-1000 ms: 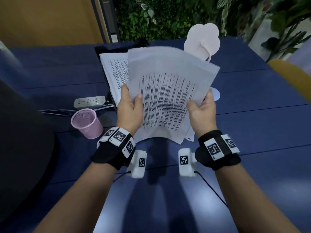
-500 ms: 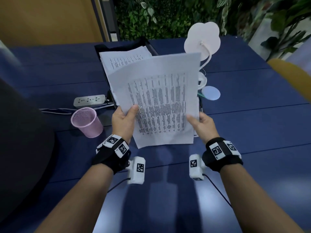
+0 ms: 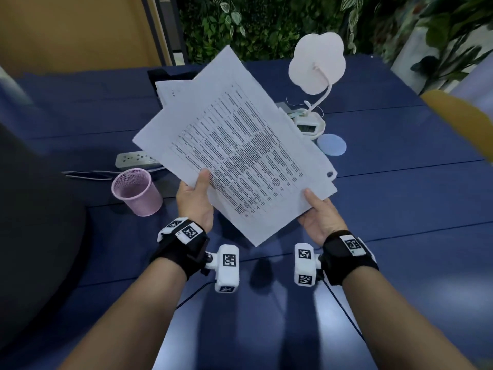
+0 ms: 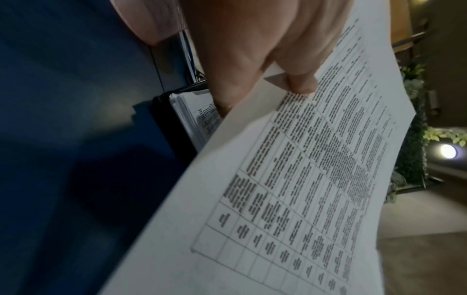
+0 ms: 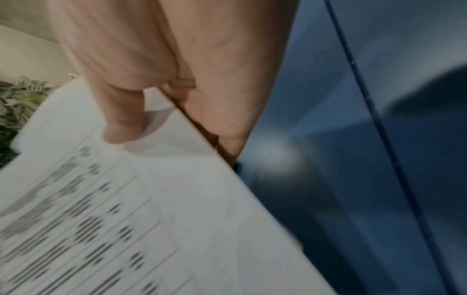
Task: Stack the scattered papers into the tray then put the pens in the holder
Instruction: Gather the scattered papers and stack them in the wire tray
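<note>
Two hands above blue table (plant wall behind).

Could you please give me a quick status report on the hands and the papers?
Left hand and right hand both pinch the paper stack, held tilted above the table. Tray beyond already holds sheets. Pink holder stands left; no pens visible.

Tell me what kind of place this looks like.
Probably an office or study desk. A blue table carries printed papers, a pink mesh holder, a power strip and a white desk lamp, with a plant wall behind.
</note>
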A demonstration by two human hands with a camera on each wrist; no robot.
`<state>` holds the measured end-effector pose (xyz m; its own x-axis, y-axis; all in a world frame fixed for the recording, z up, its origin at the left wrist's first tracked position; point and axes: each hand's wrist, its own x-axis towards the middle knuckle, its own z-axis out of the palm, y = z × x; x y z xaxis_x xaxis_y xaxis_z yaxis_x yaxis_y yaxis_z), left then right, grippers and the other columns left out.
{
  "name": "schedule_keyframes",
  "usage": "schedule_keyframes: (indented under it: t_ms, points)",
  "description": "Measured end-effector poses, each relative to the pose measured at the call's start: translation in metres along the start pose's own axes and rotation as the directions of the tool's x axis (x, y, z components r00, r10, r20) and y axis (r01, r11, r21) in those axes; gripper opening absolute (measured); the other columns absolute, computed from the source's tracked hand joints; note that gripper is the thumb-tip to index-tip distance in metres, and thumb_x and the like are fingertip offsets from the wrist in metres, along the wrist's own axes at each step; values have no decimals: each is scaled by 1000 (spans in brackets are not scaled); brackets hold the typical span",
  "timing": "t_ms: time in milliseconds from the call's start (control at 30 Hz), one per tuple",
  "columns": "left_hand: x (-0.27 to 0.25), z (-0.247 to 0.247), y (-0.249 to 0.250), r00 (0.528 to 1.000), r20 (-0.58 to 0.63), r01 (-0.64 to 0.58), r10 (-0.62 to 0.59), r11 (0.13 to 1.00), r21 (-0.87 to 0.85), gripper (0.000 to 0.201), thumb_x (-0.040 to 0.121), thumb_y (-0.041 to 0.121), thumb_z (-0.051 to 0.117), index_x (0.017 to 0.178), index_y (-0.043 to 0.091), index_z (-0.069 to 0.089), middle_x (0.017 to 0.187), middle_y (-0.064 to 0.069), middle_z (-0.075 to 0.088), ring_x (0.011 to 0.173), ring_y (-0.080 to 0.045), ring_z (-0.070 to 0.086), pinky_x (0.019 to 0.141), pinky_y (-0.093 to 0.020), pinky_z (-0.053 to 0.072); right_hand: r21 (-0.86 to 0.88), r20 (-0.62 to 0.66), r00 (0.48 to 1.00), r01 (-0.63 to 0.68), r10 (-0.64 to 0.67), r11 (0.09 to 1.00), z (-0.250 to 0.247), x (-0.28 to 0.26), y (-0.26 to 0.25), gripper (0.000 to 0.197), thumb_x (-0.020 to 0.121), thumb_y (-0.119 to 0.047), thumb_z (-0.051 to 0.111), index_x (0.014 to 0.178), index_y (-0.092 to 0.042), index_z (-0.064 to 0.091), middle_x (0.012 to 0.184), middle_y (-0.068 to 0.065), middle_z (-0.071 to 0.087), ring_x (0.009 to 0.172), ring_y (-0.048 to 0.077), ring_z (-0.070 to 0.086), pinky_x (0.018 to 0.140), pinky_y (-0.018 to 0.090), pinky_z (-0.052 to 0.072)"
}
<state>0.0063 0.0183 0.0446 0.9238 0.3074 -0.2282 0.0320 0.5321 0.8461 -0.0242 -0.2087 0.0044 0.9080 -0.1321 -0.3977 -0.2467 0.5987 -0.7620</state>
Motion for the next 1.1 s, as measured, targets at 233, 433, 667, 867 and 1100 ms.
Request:
schedule_keyframes:
  t_ms: [233, 433, 667, 867, 1100]
  points:
    - [10, -21, 14, 971, 149, 194, -188, 981, -26, 41, 99, 45, 33, 121, 22, 58, 110, -1, 70, 100, -20, 67, 72, -35, 58, -171, -151, 959, 213, -239, 962, -2, 2, -24, 24, 90, -1, 57, 109, -15, 62, 108, 6, 68, 100, 24, 64, 96, 45, 48]
    - [15, -37, 28, 893, 351, 256, -283, 959, 121, 49, 93, 46, 37, 81, 23, 78, 88, 1, 75, 82, -14, 71, 63, -27, 58, -410, -119, 915, 308, -385, 858, -9, 3, -42, 27, 88, -5, 62, 115, -1, 61, 94, 0, 69, 75, 5, 69, 69, 20, 55]
    - [23, -47, 23, 954, 298, -122, -44, 850, 513, 29, 84, -2, 63, 113, 3, 63, 92, 4, 71, 80, -4, 69, 76, -20, 55, -432, -49, 914, 344, -403, 834, 2, -1, -57, 25, 87, -4, 64, 112, 0, 62, 97, 5, 70, 80, 10, 69, 72, 22, 56]
    - [18, -47, 30, 941, 333, -130, -55, 850, 510, 28, 78, -2, 69, 99, 17, 66, 86, 9, 74, 85, -8, 69, 80, -22, 53, -516, 23, 910, 365, -413, 775, 4, -11, -58, 22, 80, 1, 69, 88, -18, 63, 87, 1, 65, 75, 11, 61, 73, 29, 50]
    - [20, -22, 55, 890, 421, -434, 178, 615, 658, 15, 79, 12, 74, 91, 19, 68, 84, 14, 66, 76, 7, 60, 76, -12, 47, -671, 128, 808, 497, -575, 550, 18, -6, -72, 16, 79, -21, 74, 84, -35, 69, 90, -14, 66, 95, 15, 60, 94, 39, 46]
